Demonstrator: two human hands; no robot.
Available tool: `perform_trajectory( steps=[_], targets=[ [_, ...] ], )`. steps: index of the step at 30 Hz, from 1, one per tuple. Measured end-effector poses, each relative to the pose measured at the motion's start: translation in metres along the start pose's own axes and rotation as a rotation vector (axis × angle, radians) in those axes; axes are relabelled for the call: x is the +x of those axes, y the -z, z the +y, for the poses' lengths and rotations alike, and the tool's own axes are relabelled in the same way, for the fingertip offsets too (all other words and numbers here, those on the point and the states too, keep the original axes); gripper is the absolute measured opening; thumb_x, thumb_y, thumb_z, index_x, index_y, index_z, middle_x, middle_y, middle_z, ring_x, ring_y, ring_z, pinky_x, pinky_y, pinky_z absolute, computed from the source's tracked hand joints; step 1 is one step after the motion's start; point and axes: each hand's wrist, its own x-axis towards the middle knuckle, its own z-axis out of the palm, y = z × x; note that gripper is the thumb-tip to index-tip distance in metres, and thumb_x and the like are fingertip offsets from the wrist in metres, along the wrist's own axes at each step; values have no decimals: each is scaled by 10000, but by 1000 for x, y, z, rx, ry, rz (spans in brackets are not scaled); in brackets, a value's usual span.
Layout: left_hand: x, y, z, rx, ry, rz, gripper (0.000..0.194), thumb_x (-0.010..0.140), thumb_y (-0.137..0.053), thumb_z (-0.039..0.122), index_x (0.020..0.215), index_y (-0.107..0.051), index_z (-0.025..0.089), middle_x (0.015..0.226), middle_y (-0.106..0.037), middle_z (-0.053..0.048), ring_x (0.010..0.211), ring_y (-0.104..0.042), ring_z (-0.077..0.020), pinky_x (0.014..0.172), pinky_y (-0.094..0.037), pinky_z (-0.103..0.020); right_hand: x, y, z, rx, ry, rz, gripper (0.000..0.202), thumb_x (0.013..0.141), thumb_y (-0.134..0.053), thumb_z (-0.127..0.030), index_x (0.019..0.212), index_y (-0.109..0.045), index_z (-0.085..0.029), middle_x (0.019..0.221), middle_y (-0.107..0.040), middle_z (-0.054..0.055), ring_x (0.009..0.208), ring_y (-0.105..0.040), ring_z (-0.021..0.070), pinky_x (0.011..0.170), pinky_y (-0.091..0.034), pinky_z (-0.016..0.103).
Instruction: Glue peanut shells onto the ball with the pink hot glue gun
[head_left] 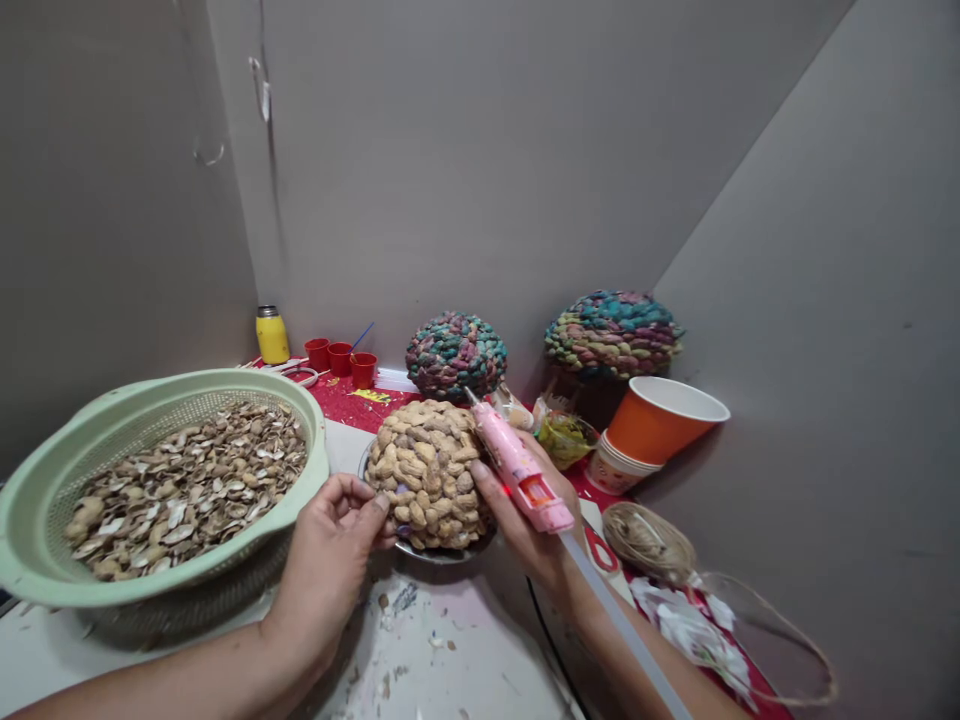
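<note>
A dome covered in peanut shells [427, 474] sits on a round metal dish [435, 555] at the middle of the table, with small purple patches between the shells. My left hand [346, 520] is at its left side, fingers curled and thumb tip against the lower left edge; whether anything is pinched there is hidden. My right hand [525, 500] holds a pink glue gun [517, 463] with a long pale glue stick trailing from its rear. The nozzle points up and left, just above the dome's right side, while the right thumb rests against the shells.
A green basket [311, 470] of shells stands left. Behind are a yellow bottle [271, 336], red cups [364, 370] and two coloured domes [456, 355]. Orange and white paper cups [660, 425], a twine coil [649, 543], red-handled scissors [600, 549] and crumpled white material [694, 630] lie right.
</note>
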Motion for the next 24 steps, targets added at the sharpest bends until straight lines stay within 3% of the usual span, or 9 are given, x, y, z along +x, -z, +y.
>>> perform_trajectory(
  steps=[11,24],
  targets=[
    [7,-1,-12,50,-120,-42,348,686,-765,455,780,-562,188,545,-565,67,493,-513,-104,486,-448,-199,-3,0,2,-48,-38,-3,387,929,-588,-397,1266,-606,-207,1173,-661,115,1173,-576,313,1020,-466,470],
    [3,15,-24,125,-203,-136,186,888,-624,392,931,-582,217,657,-571,49,595,-530,-125,568,-444,-213,-4,-1,5,-30,-69,15,371,900,-629,-390,1227,-636,-214,1146,-675,107,1130,-603,311,1019,-471,464]
  ],
)
